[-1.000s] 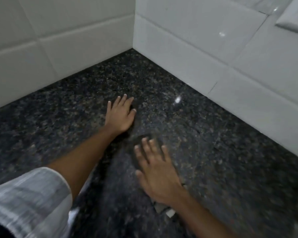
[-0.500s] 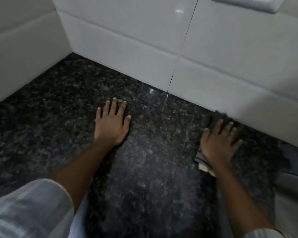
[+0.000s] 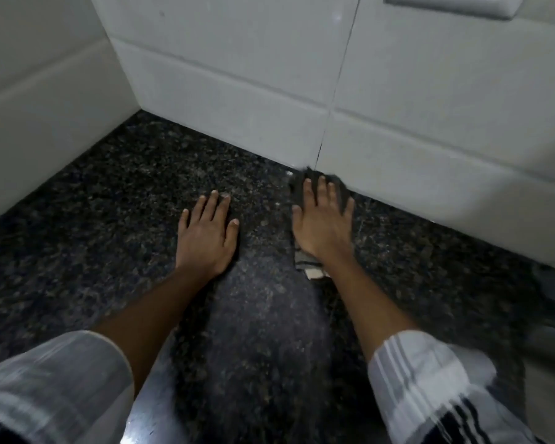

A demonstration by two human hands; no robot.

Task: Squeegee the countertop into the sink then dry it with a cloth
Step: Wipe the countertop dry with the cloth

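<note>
Cloth (image 3: 308, 262), dark, is pinned flat on the countertop (image 3: 109, 219) under the right hand (image 3: 322, 225), fingers straight and spread; nothing is pinched. Its long axis runs roughly twelve to six, the twelve o'clock end touching the tiled wall (image 3: 237, 91). Undried stone lies toward nine. Left hand (image 3: 205, 235) is pressed flat just beside, at nine o'clock, holding nothing. Sink is not clearly seen.
</note>
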